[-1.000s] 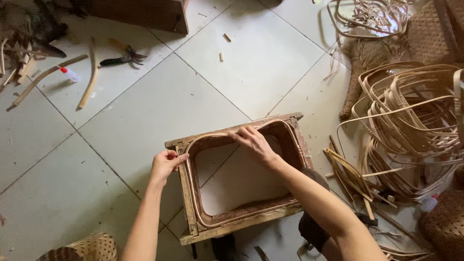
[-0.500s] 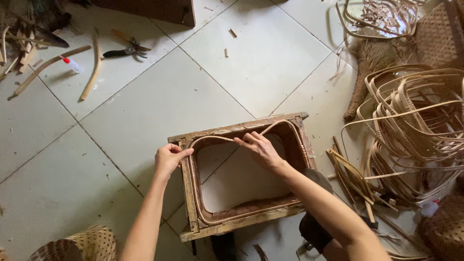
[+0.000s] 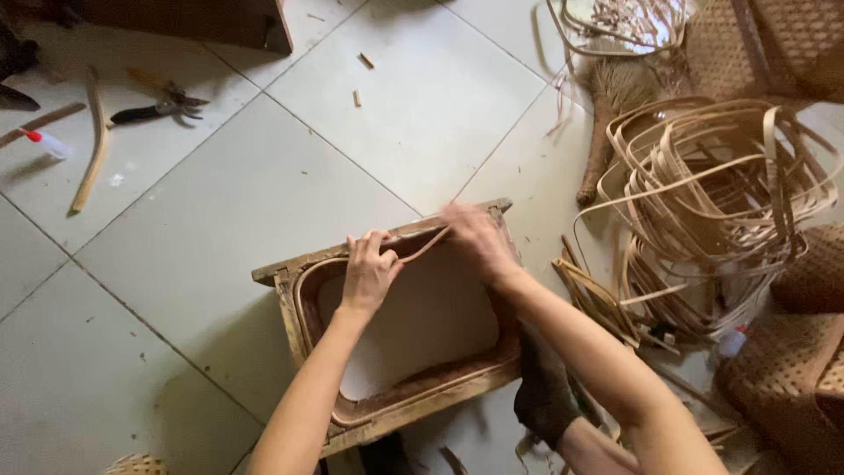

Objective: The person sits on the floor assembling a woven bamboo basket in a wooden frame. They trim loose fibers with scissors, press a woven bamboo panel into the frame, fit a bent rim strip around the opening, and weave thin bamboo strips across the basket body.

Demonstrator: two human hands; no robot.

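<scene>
Head: 2 hands [image 3: 422, 259], 1 frame [image 3: 290, 286], 1 cane strip [image 3: 425, 247].

floor: pale grey tiles [image 3: 264, 193] | light: soft daylight | dark wooden furniture [image 3: 185, 19] top-left

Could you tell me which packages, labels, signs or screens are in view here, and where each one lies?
Small bottle: on the tile floor at far left, lying on its side; pale, whitish body with a red cap.
Second small bottle: on the floor at right, beside the rattan coil; pale with a red top, partly hidden.
No signs or screens visible.
</scene>
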